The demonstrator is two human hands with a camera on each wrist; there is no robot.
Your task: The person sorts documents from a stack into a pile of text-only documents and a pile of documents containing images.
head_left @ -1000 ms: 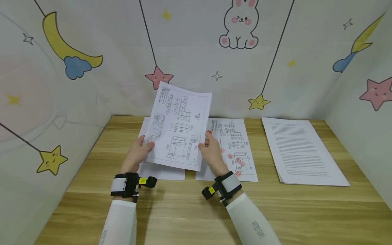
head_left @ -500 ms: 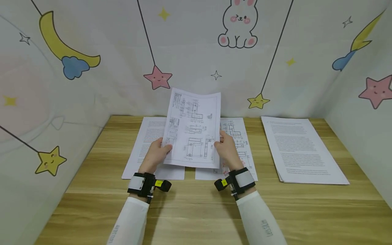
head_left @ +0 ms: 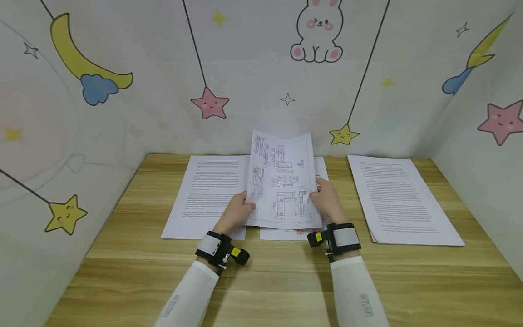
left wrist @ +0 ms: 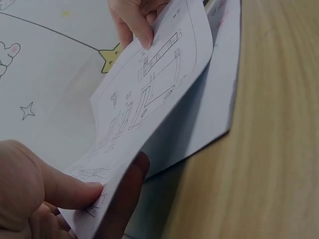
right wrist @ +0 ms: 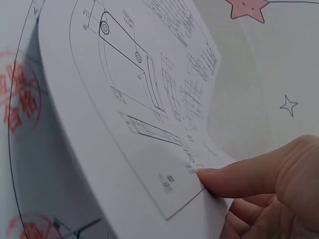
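Note:
A sheet of paper printed with a technical drawing point(head_left: 282, 181) is held up between both hands, slightly bowed along its top edge. My left hand point(head_left: 236, 212) pinches its left edge, thumb on the printed face and fingers behind, as the left wrist view shows. On the right edge, my right hand point(head_left: 328, 200) grips it the same way, its thumb point(right wrist: 234, 180) pressed near the corner. Beneath lies another drawing sheet point(head_left: 278, 234), mostly covered; red round stamps point(right wrist: 22, 92) show on it in the right wrist view.
A page of printed text point(head_left: 212, 186) lies on the wooden table point(head_left: 269, 281) to the left. At the right is a stack of text pages point(head_left: 402, 200). Behind the table hangs a pale backdrop point(head_left: 253, 59) with cartoon stars, a moon and a rabbit.
Both hands have carried the drawing sheet rightward and lower, from over the left text page to over the stamped sheet. The text page at left is now mostly uncovered.

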